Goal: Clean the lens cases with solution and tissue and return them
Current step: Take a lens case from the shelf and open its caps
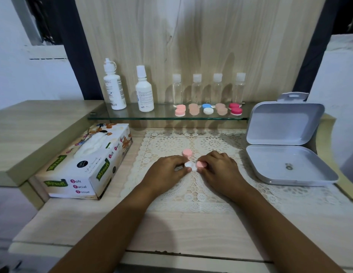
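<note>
A person works at a wooden desk (191,229) with both hands low over a lace mat (211,142). The left hand (165,171) has its fingers curled and pinches the left end of a white case (191,166), which sits at the middle of the mat between the two hands. The right hand (219,168) is curled as well, with thumb and fingertips round a pink cap (201,164) at the case's right end. Whether that cap is screwed on or already free cannot be told. A loose cap (187,153), also pink, lies flat on the mat just behind the case, near the left fingertips.

A tissue box (87,162) lies left of the mat, with a tissue poking from its slot. Right of the mat stands a grey box (284,125), with its lid raised and small metal bits (288,166) in its tray.

A glass shelf (163,115) runs along the wooden back panel. At its left end stand two white bottles, a tall bottle (114,85) and a short bottle (144,91). To their right four clear bottles (196,91) stand in a row. In front of these lie five closed cases: a pink case (180,110), a peach case (194,109), a blue and white case (207,108), a second peach case (221,108) and a red case (235,108).
</note>
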A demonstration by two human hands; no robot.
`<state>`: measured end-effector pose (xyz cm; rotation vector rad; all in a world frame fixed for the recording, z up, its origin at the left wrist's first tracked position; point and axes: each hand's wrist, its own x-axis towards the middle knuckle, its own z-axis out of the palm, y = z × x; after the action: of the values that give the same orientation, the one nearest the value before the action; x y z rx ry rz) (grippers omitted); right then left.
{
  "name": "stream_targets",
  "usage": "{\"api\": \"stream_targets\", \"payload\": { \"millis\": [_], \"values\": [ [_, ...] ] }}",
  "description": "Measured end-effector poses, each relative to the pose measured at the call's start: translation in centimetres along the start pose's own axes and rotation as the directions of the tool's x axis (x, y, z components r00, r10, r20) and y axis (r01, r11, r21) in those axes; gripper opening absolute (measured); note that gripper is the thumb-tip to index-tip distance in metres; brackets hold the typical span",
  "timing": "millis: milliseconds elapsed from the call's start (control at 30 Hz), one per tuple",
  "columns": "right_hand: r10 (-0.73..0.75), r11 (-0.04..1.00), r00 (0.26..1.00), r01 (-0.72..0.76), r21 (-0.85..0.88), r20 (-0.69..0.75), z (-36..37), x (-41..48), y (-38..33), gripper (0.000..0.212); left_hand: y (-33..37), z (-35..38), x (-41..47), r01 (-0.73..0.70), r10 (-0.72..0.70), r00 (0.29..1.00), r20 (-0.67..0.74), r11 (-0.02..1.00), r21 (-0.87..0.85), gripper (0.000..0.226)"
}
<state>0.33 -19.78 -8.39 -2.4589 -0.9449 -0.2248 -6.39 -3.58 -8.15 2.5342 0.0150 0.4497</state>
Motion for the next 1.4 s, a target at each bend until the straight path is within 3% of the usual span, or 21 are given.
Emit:
{"api": "stream_targets", "payload": {
  "millis": [267, 500, 600, 833, 933, 1100, 1267, 1400],
  "values": [
    [-0.047, 0.998, 0.998, 0.045, 0.041, 0.044, -0.4, -0.1, 0.0, 0.029, 0.2, -0.1, -0.1, 0.014, -0.015, 1.000, -0.021, 1.000, -0.001, 0.033],
    [0.085, 0.991, 0.996, -0.084, 0.101, 0.001, -0.2, 0.2, -0.2, 0.051, 0.2, -0.1, -0.2, 0.022, -0.022, 1.000, -0.003, 1.000, -0.006, 0.030],
    [0.077, 0.994, 0.997, -0.074, 0.086, -0.025, -0.2, 0.1, -0.2, 0.045, 0.3, -0.1, -0.2, 0.024, -0.024, 1.000, 0.004, 1.000, 0.006, 0.030],
    [0.033, 0.990, 0.997, -0.042, 0.136, 0.063, -0.6, -0.1, -0.2, 0.053, 0.3, -0.1, -0.2, 0.029, -0.029, 1.000, 0.010, 0.999, 0.017, 0.029],
    [0.059, 0.993, 0.998, -0.057, 0.103, -0.009, -0.4, -0.1, -0.2, 0.056, 0.3, -0.1, -0.2, 0.026, -0.026, 1.000, 0.008, 0.999, 0.021, 0.031],
    [0.040, 0.993, 0.999, -0.040, 0.114, 0.002, -0.7, 0.1, -0.1, 0.044, 0.3, -0.1, -0.1, 0.033, -0.033, 0.999, 0.003, 0.999, 0.027, 0.032],
    [0.021, 0.972, 0.997, -0.037, 0.233, 0.070, -1.2, 0.2, 0.4, 0.031, 0.3, -0.1, -0.1, 0.036, -0.036, 0.999, 0.004, 0.999, 0.038, 0.032],
    [0.115, 0.911, 0.991, -0.135, 0.390, 0.074, -1.8, 0.4, 0.6, 0.023, 0.3, -0.2, -0.1, 0.034, -0.034, 0.999, 0.009, 0.999, 0.030, 0.031]
  ]
}}
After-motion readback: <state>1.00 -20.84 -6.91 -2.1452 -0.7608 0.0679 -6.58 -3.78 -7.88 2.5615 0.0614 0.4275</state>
